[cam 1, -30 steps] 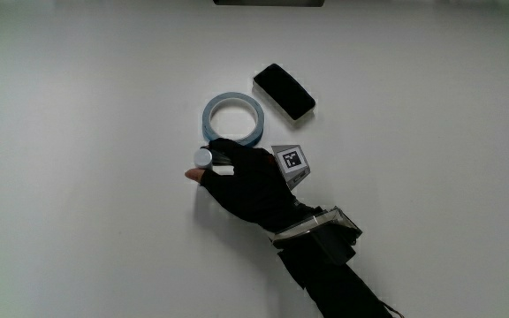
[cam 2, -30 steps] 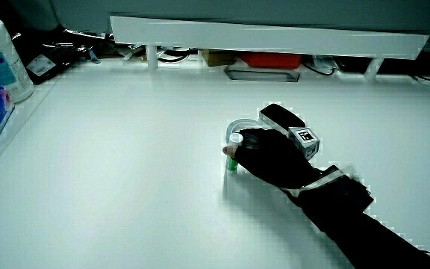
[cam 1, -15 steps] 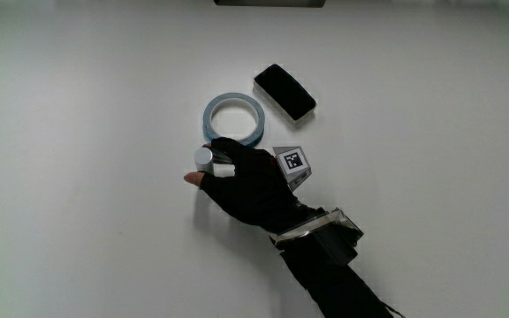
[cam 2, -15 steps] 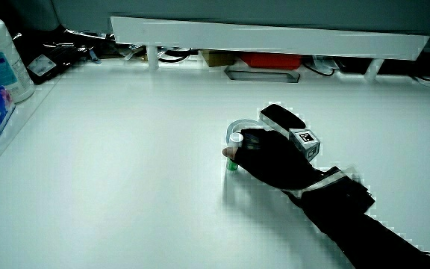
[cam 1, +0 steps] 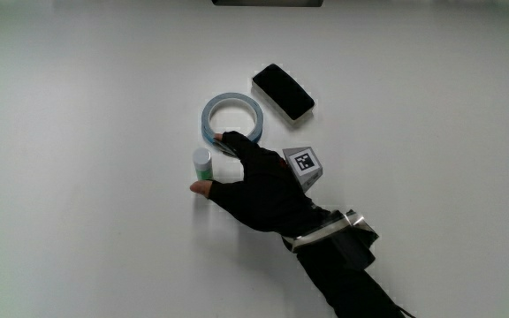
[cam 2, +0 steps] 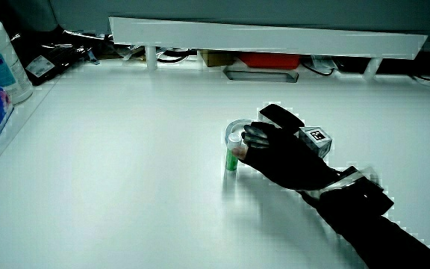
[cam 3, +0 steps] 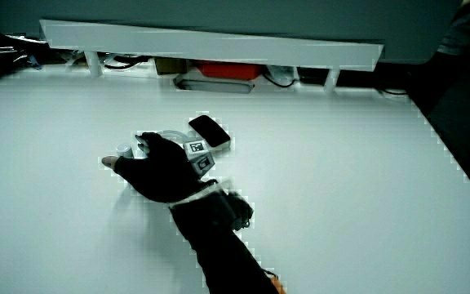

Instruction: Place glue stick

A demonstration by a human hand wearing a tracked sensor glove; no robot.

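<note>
Where the white table lay bare under the main view, a glue stick stood upright on its end, white cap uppermost and green body below, just beside a blue-rimmed ring of tape and nearer to the person than that ring. The hand in its black glove rested beside the glue stick, fingers spread and slack, with a bare fingertip near the base of the stick and another finger reaching to the rim of the tape; whether any finger touched the stick could not be told from above. In a side view the glue stick stood free on the table with the hand close against it, the fingers loose and closed on nothing. The patterned cube sat on the back of the glove, and the dark-sleeved forearm ran toward the person. A black phone lay flat near the tape, farther from the person than the hand. In a side view the hand hid most of the stick, and a low white partition ran along the table's edge.
</note>
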